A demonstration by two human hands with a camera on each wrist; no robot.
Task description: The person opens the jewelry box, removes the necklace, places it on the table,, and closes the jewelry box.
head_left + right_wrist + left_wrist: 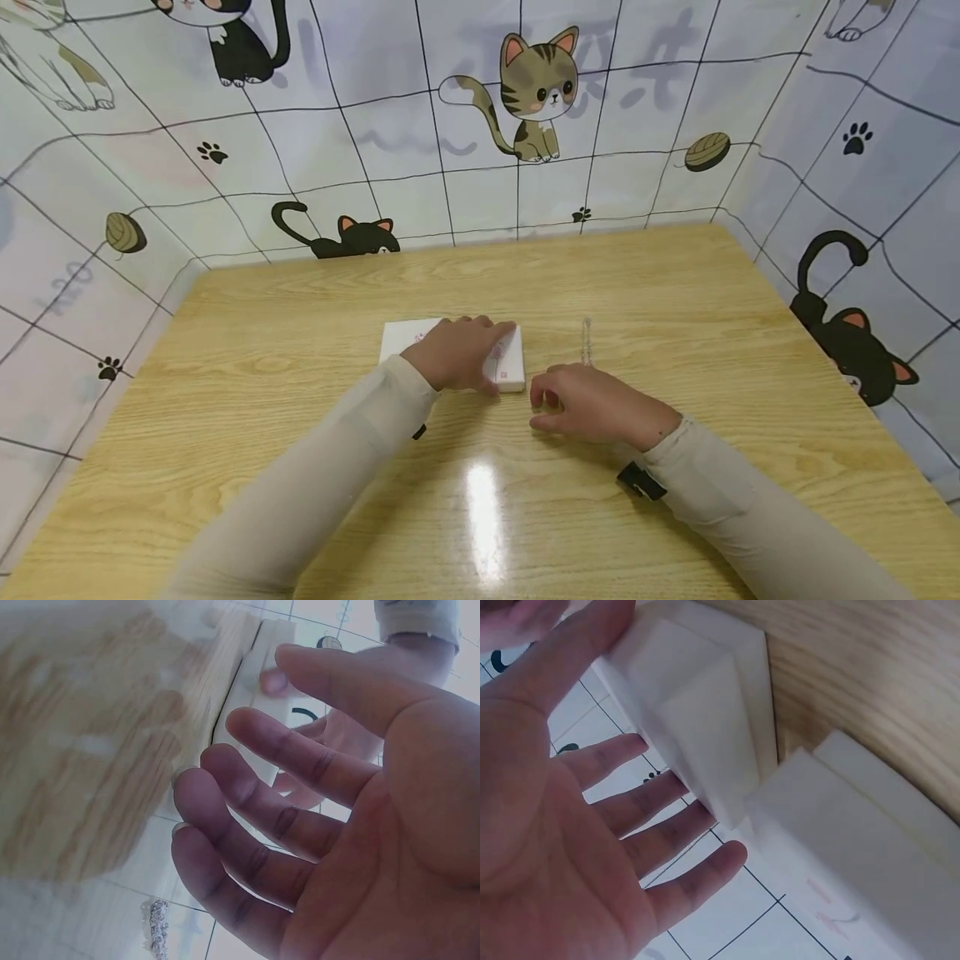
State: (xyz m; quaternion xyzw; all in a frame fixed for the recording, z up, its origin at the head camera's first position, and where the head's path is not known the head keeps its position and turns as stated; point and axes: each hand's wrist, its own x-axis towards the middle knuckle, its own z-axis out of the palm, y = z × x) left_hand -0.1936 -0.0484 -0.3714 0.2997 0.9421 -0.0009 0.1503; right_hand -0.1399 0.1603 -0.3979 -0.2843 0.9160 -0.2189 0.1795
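Observation:
Two white boxes with pink print lie side by side, a left box (401,335) and a right box (512,367). Over the right one my left hand (457,354) is spread, thumb at its front edge and index finger toward its back edge. From the left wrist, the left hand (577,847) shows nearly straight fingers beside the boxes' corners (705,712). My right hand (592,404) hovers beside the right box, fingers loosely bent, nothing between them. Just beyond it lies a thin silvery chain (587,337), its near end hidden by the hand.
The boxes and chain lie on a wood-grain table (315,467). Cloth walls (630,117) with cat prints and grid lines rise along its back and sides. A black strap piece (642,481) sits at my right sleeve.

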